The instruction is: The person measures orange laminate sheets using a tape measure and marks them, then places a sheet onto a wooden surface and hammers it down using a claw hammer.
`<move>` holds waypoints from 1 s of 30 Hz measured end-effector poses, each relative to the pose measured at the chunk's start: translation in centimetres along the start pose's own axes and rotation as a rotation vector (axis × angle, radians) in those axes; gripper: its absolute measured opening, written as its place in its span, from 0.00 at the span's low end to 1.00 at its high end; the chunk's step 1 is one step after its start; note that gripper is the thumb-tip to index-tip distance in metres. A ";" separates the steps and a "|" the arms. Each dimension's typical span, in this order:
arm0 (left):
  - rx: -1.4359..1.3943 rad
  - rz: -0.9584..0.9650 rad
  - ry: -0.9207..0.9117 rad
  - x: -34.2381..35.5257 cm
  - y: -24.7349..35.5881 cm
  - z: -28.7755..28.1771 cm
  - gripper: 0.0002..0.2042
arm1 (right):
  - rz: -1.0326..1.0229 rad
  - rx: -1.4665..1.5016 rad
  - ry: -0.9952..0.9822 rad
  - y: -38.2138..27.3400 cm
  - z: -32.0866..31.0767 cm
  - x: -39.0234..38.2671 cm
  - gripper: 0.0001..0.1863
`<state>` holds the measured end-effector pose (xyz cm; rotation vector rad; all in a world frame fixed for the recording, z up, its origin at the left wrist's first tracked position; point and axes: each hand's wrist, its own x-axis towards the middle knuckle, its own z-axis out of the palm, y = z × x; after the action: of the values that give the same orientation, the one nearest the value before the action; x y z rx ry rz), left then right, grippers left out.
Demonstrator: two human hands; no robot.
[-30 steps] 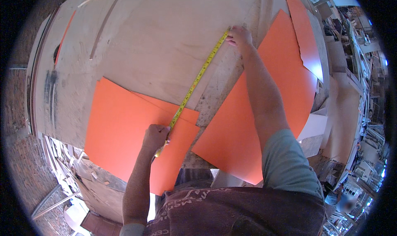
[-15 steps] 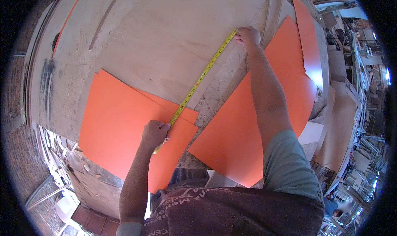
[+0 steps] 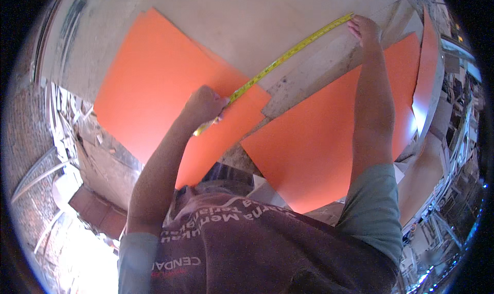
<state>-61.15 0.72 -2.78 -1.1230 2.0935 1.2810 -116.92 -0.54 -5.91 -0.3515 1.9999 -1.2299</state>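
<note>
- At the near edge, the wearer's dark shirt (image 3: pixel 257 242), with white lettering and grey-green sleeves.
- Just beyond it, the left hand (image 3: pixel 205 107), its fingers curled tightly around the near part of a tape measure (image 3: pixel 280 61); a yellow bit pokes out below the fist.
- Under that hand, a flat orange sheet (image 3: pixel 149 83), its edges uneven at the far right corner.
- To the right, a second large orange sheet (image 3: pixel 309 139), passing beneath the right forearm.
- The tape's yellow blade, slightly bowed, slants up and right from the left sheet over the pale wooden desk (image 3: pixel 247 21).
- Farther off, the right hand (image 3: pixel 366 30), fingers pinching the blade's far end.
- At far right, a narrow orange piece (image 3: pixel 427 62).
</note>
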 end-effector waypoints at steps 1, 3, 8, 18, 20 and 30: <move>-0.023 0.005 -0.002 0.3 -0.3 0.3 0.23 | 0.002 0.046 -0.014 -0.2 0.0 0.1 0.12; -0.076 -0.076 -0.032 0.4 -0.5 0.9 0.24 | 0.021 0.028 -0.006 -0.5 0.2 0.4 0.12; -0.079 -0.242 -0.135 0.0 2.9 -2.0 0.25 | 0.030 -0.019 0.057 0.0 -0.2 1.1 0.12; -0.019 -0.140 -0.234 0.7 2.2 -2.2 0.19 | 0.028 0.074 -0.037 0.8 -1.4 2.2 0.14; 0.027 -0.114 -0.258 0.7 2.2 -2.5 0.15 | 0.048 0.044 0.017 0.8 -1.0 2.3 0.15; -0.053 0.018 -0.252 1.9 -0.2 -1.4 0.24 | -0.053 0.198 -0.234 0.2 -0.9 -0.2 0.12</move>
<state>-62.07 -1.34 -3.57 -0.9123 1.8986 1.4142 -117.39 0.21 -5.79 -0.4309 1.6649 -1.3417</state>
